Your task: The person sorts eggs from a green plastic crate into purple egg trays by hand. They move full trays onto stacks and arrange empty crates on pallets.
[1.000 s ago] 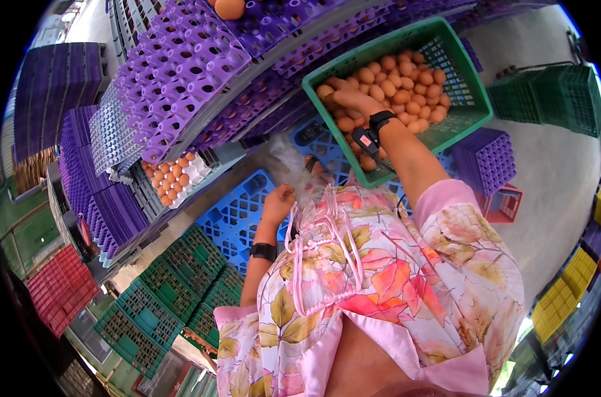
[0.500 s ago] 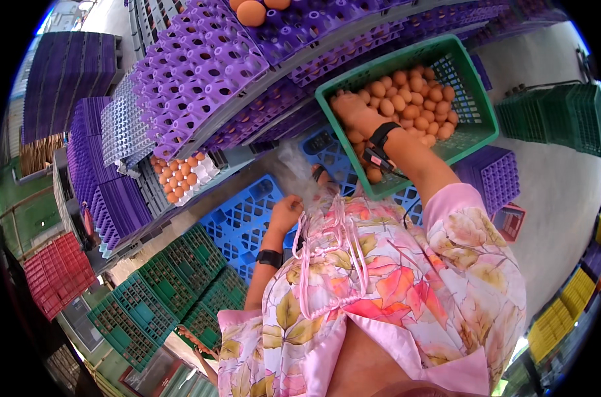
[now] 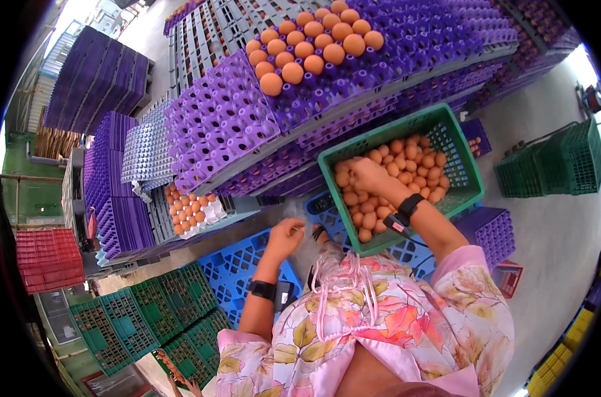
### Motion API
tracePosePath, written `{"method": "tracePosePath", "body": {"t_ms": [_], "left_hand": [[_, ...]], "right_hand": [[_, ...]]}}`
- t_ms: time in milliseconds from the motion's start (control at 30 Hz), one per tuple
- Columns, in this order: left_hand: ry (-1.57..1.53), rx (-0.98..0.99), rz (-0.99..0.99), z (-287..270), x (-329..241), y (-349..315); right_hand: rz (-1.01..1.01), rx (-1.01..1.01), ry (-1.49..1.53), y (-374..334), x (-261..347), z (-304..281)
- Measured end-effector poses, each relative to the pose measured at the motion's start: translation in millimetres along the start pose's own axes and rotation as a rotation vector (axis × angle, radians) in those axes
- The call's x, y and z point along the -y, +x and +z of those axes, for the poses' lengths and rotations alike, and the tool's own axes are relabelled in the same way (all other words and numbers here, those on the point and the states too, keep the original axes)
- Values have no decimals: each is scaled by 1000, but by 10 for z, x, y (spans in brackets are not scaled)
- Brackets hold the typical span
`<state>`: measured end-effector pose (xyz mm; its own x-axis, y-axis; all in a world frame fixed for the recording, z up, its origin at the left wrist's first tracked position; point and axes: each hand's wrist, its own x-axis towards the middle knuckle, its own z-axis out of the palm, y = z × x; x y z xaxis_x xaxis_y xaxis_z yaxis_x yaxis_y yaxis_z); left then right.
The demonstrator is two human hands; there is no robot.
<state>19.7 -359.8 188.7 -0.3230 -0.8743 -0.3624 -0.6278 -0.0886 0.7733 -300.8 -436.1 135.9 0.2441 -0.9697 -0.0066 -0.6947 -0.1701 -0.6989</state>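
Note:
My right hand (image 3: 368, 176) reaches into a green plastic basket (image 3: 462, 206) piled with loose brown eggs (image 3: 416, 162). Its curled fingers are on an egg (image 3: 342, 178) at the basket's left side. My left hand (image 3: 286, 238) hovers above a blue plastic pallet (image 3: 231, 264), its fingers curled in; whether anything is inside them is hidden. Just beyond the basket, a purple egg tray (image 3: 386, 73) on top of a stack bears several rows of brown eggs (image 3: 313, 41). Beside it lies a purple tray (image 3: 221, 122) without eggs.
A pale tray of eggs (image 3: 189, 210) sits lower on the left, beside grey trays (image 3: 145, 149). Green crates (image 3: 138, 308) stand at lower left, where another person's hand (image 3: 193, 387) shows. More green baskets (image 3: 552, 159) and purple trays (image 3: 491, 233) are on the right.
The view has tilted up, showing more of the eggs on the purple tray. My right hand stays in the basket, its fingers now visible at an egg. My left hand has risen slightly from my lap.

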Motion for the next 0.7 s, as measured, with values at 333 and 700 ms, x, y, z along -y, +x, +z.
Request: {"method": "tracePosePath", "body": {"t_ms": [333,700], "left_hand": [[656,-614,550,-1467,-2118,1513],[895,-308,507,-1175,-2618,2144]], "right_hand": [[-265,-510,-452,1288,613,-2540],[-121,-292,-632,1387,-17,-2761]]}}
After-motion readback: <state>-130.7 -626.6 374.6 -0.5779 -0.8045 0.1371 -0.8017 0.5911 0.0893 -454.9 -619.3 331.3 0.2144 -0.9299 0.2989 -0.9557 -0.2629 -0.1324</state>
